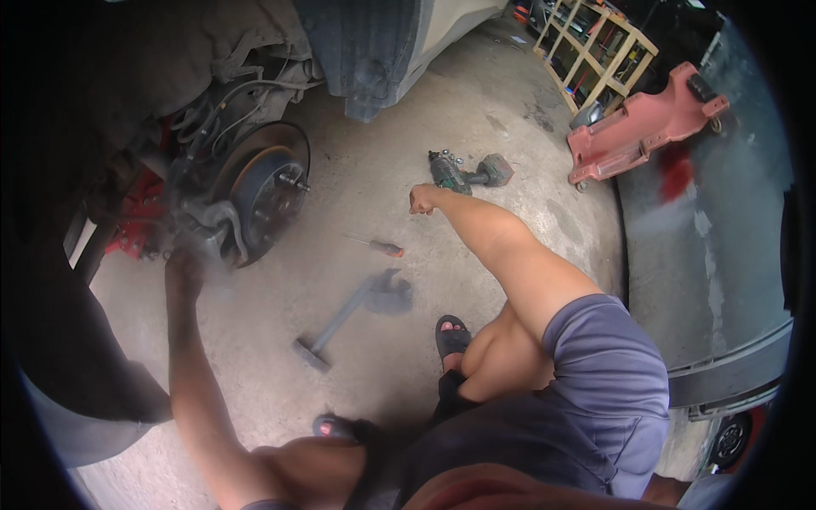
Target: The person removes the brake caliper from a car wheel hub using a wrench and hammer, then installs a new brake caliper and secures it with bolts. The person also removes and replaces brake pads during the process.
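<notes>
My left hand is at the lower part of the brake caliper, beside the rusty-edged brake disc; its fingers are blurred in a hazy patch. My right hand is closed, out over the floor near a green cordless power tool; what it holds, if anything, is hidden. A screwdriver with an orange-and-black handle lies below the disc. A grey hammer lies lower down, touching or close to a dark metal part.
Above left is a raised car's body, with a red jack or stand under it. A red creeper leans at the right by a dark car. A wooden rack stands behind. My sandalled feet are on the concrete floor.
</notes>
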The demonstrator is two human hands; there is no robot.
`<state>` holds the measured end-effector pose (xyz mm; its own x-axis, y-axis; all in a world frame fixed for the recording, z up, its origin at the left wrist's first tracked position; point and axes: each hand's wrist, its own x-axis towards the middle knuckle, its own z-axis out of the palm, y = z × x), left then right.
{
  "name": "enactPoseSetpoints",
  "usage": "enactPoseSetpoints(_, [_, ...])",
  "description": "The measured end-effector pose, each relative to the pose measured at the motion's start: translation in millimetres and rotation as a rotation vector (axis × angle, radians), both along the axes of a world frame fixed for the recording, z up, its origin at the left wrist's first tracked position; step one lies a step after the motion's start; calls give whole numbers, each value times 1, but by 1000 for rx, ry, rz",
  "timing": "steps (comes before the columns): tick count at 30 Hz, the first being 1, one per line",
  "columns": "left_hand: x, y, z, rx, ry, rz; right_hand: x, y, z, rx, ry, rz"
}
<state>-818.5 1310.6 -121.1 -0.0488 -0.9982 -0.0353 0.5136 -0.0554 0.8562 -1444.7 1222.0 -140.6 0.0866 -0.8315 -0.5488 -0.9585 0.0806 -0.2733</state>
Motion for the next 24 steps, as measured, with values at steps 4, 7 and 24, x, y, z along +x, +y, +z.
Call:
enactPoseSetpoints(4, [-13, -13, 17, 88, 41, -49, -69, -61, 91, -531, 24, -326])
enactPoseSetpoints(7, [72, -20, -30, -68, -243, 27, -30, -61, 230, -845, -73, -678])
enactPoseSetpoints(24, [-49, 32, 56, 208, -87, 167, -70, -35, 8, -201, -279, -149])
